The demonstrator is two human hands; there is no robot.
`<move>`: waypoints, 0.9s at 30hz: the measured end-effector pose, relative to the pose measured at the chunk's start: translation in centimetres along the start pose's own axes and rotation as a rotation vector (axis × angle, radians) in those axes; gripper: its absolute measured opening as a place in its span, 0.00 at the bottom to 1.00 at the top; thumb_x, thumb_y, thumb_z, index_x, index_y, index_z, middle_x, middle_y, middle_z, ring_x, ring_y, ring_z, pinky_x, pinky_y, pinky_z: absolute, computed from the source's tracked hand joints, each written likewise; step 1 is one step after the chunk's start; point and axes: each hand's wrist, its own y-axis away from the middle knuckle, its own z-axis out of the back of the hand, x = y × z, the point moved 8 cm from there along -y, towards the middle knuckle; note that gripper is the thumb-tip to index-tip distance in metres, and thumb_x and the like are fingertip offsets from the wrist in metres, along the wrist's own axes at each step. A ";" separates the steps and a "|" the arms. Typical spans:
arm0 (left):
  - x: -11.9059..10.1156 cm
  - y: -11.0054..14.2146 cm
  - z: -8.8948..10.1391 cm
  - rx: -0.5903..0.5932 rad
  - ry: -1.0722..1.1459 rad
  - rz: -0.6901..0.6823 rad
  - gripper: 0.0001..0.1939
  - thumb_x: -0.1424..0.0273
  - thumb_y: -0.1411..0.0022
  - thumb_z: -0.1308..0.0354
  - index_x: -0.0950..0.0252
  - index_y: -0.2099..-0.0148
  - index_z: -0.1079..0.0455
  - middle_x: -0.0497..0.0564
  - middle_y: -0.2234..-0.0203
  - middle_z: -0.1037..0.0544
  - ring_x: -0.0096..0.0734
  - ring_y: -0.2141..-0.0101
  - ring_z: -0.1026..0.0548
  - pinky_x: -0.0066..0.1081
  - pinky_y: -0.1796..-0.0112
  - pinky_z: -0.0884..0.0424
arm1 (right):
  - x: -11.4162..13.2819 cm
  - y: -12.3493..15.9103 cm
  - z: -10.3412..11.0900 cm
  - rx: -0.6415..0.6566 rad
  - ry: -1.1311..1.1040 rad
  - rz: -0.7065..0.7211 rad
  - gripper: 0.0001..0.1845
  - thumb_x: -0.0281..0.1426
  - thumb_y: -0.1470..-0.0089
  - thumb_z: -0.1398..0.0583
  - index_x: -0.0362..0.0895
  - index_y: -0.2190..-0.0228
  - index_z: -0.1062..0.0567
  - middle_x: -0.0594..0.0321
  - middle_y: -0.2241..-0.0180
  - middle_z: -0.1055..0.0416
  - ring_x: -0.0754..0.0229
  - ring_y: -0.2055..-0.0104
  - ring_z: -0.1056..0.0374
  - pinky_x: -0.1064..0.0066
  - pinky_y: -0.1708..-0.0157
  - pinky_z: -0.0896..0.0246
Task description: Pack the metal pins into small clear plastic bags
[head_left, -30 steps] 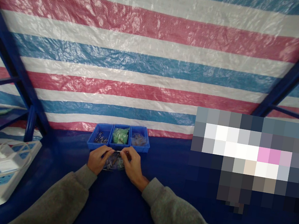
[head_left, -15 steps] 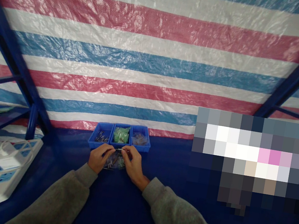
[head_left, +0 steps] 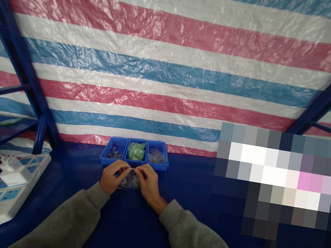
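Observation:
My left hand (head_left: 113,176) and my right hand (head_left: 149,184) meet over the blue table, thumbs and forefingers pinched together. Between the fingertips is a small slim piece, light at its tip (head_left: 133,170); the fingers cover most of it. Just below lies a heap of small parts (head_left: 130,182), apparently in clear plastic, partly hidden by both hands. Behind the hands stand three joined blue bins. Small dark and silvery rods (head_left: 115,152) lie in the left one, a green plastic packet (head_left: 136,151) in the middle one, and clear plastic pieces (head_left: 156,156) in the right one.
A white power strip (head_left: 11,200) with plugged-in chargers and cables lies at the left. Blue metal frame bars (head_left: 29,80) rise on both sides. Striped plastic sheeting (head_left: 173,74) hangs behind the table (head_left: 125,231). A pixelated patch hides the right side.
My hands have come closer together, and the slim piece between my fingertips shows less than before. The whole view has shifted slightly.

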 end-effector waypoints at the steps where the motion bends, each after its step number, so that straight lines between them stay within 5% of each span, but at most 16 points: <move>1: -0.1 0.0 0.0 -0.005 0.006 0.001 0.05 0.70 0.42 0.45 0.66 0.67 0.30 0.51 0.72 0.26 0.28 0.72 0.28 0.27 0.71 0.31 | 0.0 0.0 0.0 0.004 0.000 0.001 0.10 0.33 0.44 0.46 0.44 0.70 0.25 0.62 0.71 0.31 0.62 0.68 0.35 0.72 0.67 0.42; 12: 1.9 0.7 -0.5 0.028 0.036 0.158 0.06 0.71 0.39 0.51 0.66 0.62 0.34 0.50 0.69 0.24 0.26 0.71 0.25 0.26 0.66 0.29 | -1.1 0.3 0.2 -0.046 -0.006 -0.076 0.11 0.33 0.42 0.48 0.44 0.62 0.27 0.61 0.68 0.30 0.61 0.67 0.34 0.72 0.68 0.40; 23: 1.1 0.3 -0.9 0.056 -0.122 -0.007 0.11 0.70 0.38 0.51 0.64 0.56 0.30 0.52 0.63 0.24 0.32 0.60 0.27 0.31 0.56 0.32 | -0.7 0.3 0.8 -0.113 -0.032 -0.077 0.15 0.36 0.41 0.50 0.44 0.62 0.27 0.59 0.69 0.29 0.59 0.66 0.33 0.71 0.69 0.38; 27: 1.6 0.3 -0.5 0.014 -0.116 0.049 0.09 0.69 0.39 0.48 0.65 0.60 0.29 0.51 0.67 0.23 0.30 0.66 0.25 0.28 0.62 0.30 | -0.6 0.3 0.9 -0.112 -0.036 -0.083 0.14 0.35 0.41 0.50 0.44 0.62 0.27 0.59 0.69 0.30 0.59 0.66 0.33 0.71 0.69 0.39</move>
